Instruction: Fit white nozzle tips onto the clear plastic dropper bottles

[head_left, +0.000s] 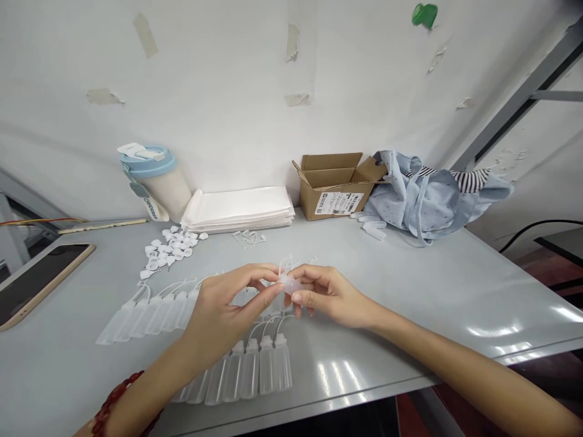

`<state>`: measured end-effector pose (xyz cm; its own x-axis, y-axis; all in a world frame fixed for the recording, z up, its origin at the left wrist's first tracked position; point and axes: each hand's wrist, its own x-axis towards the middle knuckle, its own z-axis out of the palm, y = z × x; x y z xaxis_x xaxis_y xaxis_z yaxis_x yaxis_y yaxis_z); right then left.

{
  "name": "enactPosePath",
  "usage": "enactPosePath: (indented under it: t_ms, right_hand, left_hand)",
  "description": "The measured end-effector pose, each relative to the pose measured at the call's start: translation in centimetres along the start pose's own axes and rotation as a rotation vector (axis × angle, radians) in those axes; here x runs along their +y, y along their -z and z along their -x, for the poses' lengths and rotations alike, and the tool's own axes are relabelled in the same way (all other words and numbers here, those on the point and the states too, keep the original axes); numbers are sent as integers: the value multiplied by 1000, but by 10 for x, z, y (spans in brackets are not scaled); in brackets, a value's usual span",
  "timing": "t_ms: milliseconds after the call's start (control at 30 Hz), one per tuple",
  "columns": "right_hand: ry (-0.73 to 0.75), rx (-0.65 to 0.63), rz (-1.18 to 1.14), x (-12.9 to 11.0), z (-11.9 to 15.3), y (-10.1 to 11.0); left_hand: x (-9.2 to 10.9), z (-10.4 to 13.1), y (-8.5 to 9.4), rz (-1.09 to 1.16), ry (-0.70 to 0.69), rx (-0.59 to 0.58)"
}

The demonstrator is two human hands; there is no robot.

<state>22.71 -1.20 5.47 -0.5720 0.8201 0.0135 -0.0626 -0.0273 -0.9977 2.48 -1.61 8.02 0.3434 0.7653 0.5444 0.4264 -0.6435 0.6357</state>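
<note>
Between my two hands is a small translucent plastic bottle (291, 284), tilted, with a thin strap rising from its neck. The thumb and fingertips of my left hand (237, 297) pinch its neck end. My right hand (330, 294) grips the body, its fingers wrapped round and hiding part of it. Below my hands lies a front row of similar bottles (251, 370) with curved straps at their necks. Another row of bottles (146, 312) lies behind my left wrist, partly hidden by the hand.
White caps (170, 246) are piled at the back left, near loose straps (249, 237) and stacked white packets (241, 209). A phone (40, 279) lies left. Along the wall stand a tumbler (164, 188), an open cardboard box (334, 188) and a blue cloth bag (428, 200).
</note>
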Motion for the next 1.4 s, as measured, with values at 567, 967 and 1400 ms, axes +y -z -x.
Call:
enactPosePath:
  t_ms: [567,967,1400]
  right_hand:
    - [27,151,164,-5,3,-8]
    - [96,194,282,-2,7,-11]
    - [620,249,1215,14,10,-2]
  left_hand:
    - [-1,-10,4,567,576,-163]
    - [2,-7,-3,611,462,-95]
    - [3,-4,-4,405,381,-128]
